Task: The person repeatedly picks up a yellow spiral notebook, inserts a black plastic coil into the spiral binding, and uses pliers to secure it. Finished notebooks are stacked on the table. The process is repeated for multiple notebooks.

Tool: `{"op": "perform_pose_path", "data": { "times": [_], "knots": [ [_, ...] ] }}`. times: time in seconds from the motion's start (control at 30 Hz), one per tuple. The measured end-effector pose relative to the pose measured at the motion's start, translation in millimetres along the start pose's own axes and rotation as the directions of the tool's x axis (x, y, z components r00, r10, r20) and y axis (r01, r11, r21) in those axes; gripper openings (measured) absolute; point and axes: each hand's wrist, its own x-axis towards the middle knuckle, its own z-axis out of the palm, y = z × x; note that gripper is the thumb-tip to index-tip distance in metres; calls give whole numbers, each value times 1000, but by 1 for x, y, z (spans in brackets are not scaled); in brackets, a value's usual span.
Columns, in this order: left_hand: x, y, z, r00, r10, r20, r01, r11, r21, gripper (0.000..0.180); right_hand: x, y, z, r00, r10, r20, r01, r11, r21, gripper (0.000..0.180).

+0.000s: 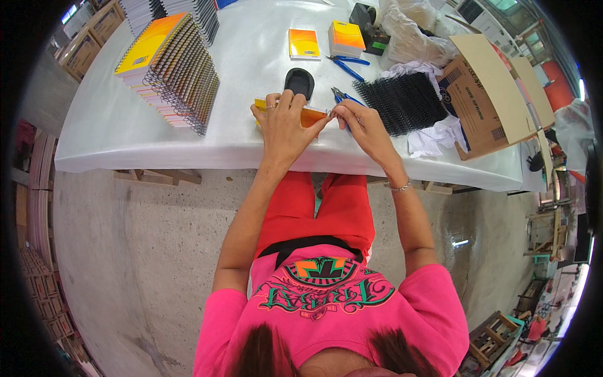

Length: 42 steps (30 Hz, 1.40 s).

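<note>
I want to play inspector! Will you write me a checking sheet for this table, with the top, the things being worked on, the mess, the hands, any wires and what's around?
Surface: white table, covered smooth, on a concrete floor.
Job's things: small orange-yellow notebook held at the near edge; heap of black spiral binding coils to the right; blue-handled pliers just behind the hands.
Clutter: tall stack of spiral-bound notebooks at left; two small orange notebook piles; second blue-handled pliers; black oval pad; open cardboard box; clear plastic bags; white paper under the coils.
Grippers: left hand lies over the notebook; right hand pinches its right edge.
Cables: nothing seen.
Surroundings: wooden crates and chairs far off.
</note>
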Motion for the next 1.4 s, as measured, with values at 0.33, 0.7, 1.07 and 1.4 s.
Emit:
{"op": "perform_pose_path", "data": {
  "times": [0.33, 0.7, 1.07, 1.4],
  "knots": [
    [-2, -2, -4, 998, -14, 54, 13, 1000, 16, 45, 7, -2, 18, 959, -214, -188, 192, 973, -128, 12],
    [-4, -9, -14, 992, -124, 11, 124, 978, -166, 43, 11, -3, 28, 957, -236, -169, 194, 953, -232, 9],
    [-23, -36, 6, 951, -291, -108, 182, 805, -565, 59, 20, -8, 25, 986, -168, 11, 165, 951, -261, 17],
    [-8, -84, -16, 985, -172, 20, 148, 779, -610, 69, 104, 55, 24, 957, -101, 273, 161, 965, -208, 44]
  ]
}}
